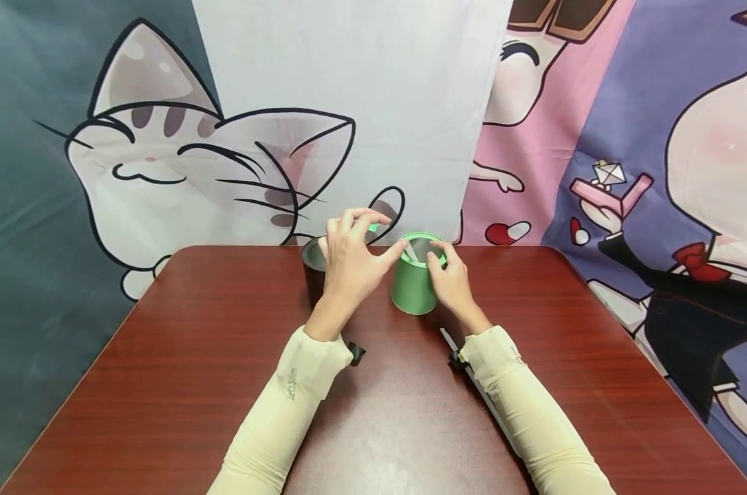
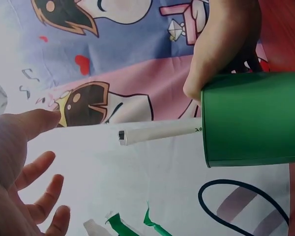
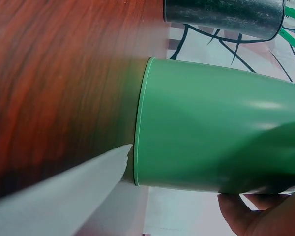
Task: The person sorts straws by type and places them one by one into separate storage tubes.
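Observation:
A green cylindrical cup stands upright near the table's far edge. My right hand grips it at the right of its rim, thumb and fingers apart. A slim white pen-like stick with a dark tip sticks out of the cup. My left hand, fingers spread and holding nothing, hovers between the green cup and a dark cup. In the left wrist view, its thumb is apart from the stick's tip. My left hand partly hides the dark cup, where green strips stick out.
The reddish-brown wooden table ends just behind the cups. A cartoon-printed cloth hangs behind it. A long white strip runs beside and under my right forearm. Small dark wrist mounts sit at both cuffs.

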### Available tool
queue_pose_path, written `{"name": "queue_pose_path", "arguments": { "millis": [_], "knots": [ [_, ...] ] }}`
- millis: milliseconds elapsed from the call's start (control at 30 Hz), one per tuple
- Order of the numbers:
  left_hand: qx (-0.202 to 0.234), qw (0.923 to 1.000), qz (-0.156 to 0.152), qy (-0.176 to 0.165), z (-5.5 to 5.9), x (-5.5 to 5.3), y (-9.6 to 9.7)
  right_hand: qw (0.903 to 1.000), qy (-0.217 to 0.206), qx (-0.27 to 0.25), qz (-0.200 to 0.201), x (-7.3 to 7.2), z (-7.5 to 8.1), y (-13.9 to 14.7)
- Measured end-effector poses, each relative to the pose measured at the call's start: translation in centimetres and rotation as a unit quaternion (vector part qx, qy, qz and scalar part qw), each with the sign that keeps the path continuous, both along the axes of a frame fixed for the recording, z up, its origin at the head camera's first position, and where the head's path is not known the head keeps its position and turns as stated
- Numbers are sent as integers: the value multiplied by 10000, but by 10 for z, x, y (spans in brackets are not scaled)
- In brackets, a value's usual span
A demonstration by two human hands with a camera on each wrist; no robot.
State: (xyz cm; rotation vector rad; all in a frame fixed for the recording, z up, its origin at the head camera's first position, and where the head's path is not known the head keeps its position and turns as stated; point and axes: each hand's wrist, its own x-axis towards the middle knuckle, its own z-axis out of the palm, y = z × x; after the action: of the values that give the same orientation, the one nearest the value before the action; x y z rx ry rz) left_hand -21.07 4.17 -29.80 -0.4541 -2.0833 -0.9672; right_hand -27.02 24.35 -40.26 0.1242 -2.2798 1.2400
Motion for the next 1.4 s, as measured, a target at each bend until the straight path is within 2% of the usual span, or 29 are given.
{"name": "queue_pose_path", "arguments": {
  "millis": [67, 133, 233, 300, 400, 600, 767, 933, 1067, 1200, 1400],
  "knots": [
    [108, 9998, -98, 160, 0, 3, 2, 10000, -27, 3, 13, 1, 0, 0],
    [362, 9980, -326, 412, -1, 8, 5, 10000, -53, -6, 16, 2, 0, -1],
    [750, 9914, -812, 699, -2, 18, 10, 9999, -109, -28, -4, 3, -2, 0],
    [911, 9868, -1147, 688, -3, 23, 14, 9999, -138, -35, 3, 4, -3, 0],
    [815, 9862, -1408, 295, -8, 27, 21, 9999, -147, -12, 10, 5, -5, 0],
    [292, 9860, -1456, -754, -19, 29, 31, 9999, -112, 88, 42, 7, -8, 0],
    [-103, 9810, -1517, -1206, -23, 28, 33, 9995, 177, 243, 85, 6, -7, 1],
    [-603, 9660, -1891, -1656, -34, 23, 36, 9994, 281, 188, 28, 5, -5, 0],
    [-930, 9496, -2280, -1939, -44, 18, 39, 9998, 175, 107, -40, 6, -2, 0],
    [-1195, 9342, -2536, -2207, -51, 12, 38, 9999, 92, 96, 15, 6, 2, -2],
    [-1746, 9159, -2590, -2522, -64, 1, 39, 9999, 33, 123, -71, 2, 2, -3]
  ]
}}
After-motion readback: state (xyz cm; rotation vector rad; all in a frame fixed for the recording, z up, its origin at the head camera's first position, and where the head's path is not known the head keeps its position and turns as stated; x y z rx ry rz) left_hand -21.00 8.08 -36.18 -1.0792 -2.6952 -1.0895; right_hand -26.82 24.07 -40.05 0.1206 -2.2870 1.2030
